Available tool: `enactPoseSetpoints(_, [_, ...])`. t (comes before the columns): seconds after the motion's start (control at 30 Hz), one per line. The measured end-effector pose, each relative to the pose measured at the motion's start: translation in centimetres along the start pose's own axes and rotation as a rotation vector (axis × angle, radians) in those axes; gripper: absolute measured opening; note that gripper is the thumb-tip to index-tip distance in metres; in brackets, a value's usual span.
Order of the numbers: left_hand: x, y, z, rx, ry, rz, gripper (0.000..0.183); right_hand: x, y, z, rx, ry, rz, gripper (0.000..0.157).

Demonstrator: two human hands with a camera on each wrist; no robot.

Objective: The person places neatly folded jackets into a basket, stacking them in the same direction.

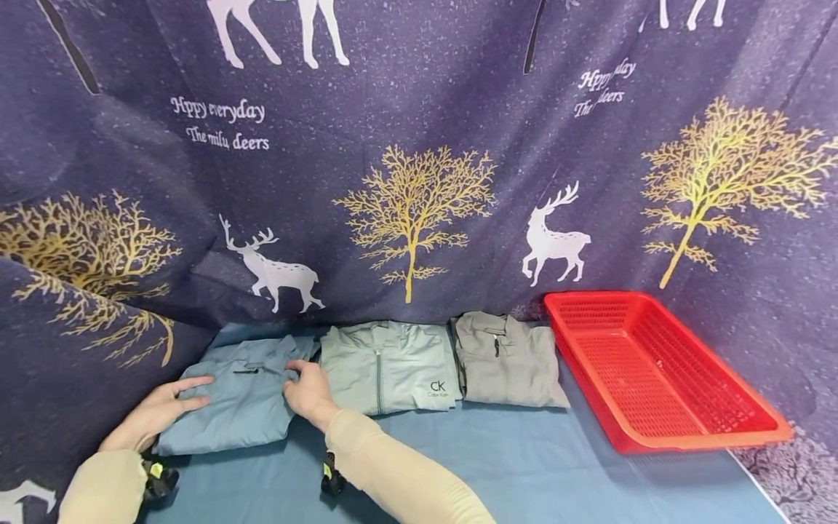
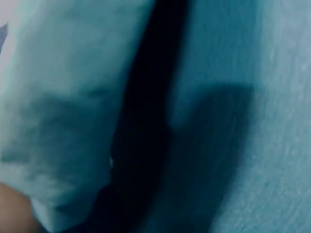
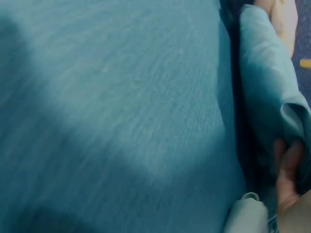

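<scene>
A folded blue jacket (image 1: 229, 407) with a short dark zip mark lies at the left of the table. My left hand (image 1: 160, 407) rests on its left side, the fingers spread and fairly straight. At the jacket's right edge is my right hand (image 1: 308, 393), its fingers bent a little and touching the cloth. In the right wrist view, the fingertips of the right hand (image 3: 289, 179) meet the edge of the blue jacket (image 3: 269, 82). The left wrist view is blurred; it shows the jacket's side (image 2: 63, 97) and a bit of skin at the lower left.
Beside it lie a folded pale green jacket (image 1: 409, 371) with a zip and CK print, then a folded grey top (image 1: 517, 364). A red plastic basket (image 1: 622, 433) stands at the right. Behind hangs a dark curtain (image 1: 458, 94) with deer and trees. Blue cloth (image 1: 511, 458) covers the table.
</scene>
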State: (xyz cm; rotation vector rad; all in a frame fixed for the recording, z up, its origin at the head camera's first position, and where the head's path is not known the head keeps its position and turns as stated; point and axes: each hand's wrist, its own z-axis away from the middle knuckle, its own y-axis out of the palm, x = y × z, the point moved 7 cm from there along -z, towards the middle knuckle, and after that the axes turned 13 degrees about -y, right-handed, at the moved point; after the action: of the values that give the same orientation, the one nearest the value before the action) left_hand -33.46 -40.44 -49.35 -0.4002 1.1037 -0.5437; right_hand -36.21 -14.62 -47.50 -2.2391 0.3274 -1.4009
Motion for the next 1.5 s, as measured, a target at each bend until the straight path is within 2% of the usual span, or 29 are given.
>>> enactPoseSetpoints(0.1, [-0.9,-0.5,0.9,-0.072,0.026,-0.022,0.075,0.9,-0.7,-0.2,0.009,-0.063,0.023,0.033])
enactPoseSetpoints(0.33, [-4.3,-1.5,3.2,-0.226,0.097,-0.107,0.077,2.7,-3.1,-1.1,-0.003,-0.198,0.103,0.036])
enactPoseSetpoints(0.53, [-7.1,-0.9,4.6,-0.319,0.135,-0.108,0.075,4.0,-6.8,-1.7,0.050,-0.288,0.204,0.039])
enactPoseSetpoints(0.67, [-9.2,0.1,5.4,-0.336,0.185,-0.069,0.072,4.9,-9.9,-2.0,0.089,-0.376,0.256,0.040])
enactPoseSetpoints(0.77, [-11.0,0.9,5.9,-0.317,0.227,-0.029,0.069,5.1,-12.1,-2.0,0.105,-0.417,0.269,0.039])
enactPoseSetpoints(0.93, [-13.6,2.9,6.3,-0.265,0.287,0.015,0.063,4.6,-15.6,-1.1,0.133,-0.462,0.273,0.039])
enactPoseSetpoints(1.17, [-16.9,7.1,6.4,-0.198,0.357,0.059,0.051,3.0,-20.5,1.6,0.197,-0.487,0.264,0.036])
enactPoseSetpoints(1.37, [-20.0,11.0,5.9,-0.201,0.449,0.037,0.044,1.0,-24.7,3.9,0.157,-0.498,0.340,0.036])
enactPoseSetpoints(1.5, [-22.1,14.1,5.8,-0.168,0.483,0.015,0.042,-0.3,-27.7,5.7,0.118,-0.486,0.385,0.037])
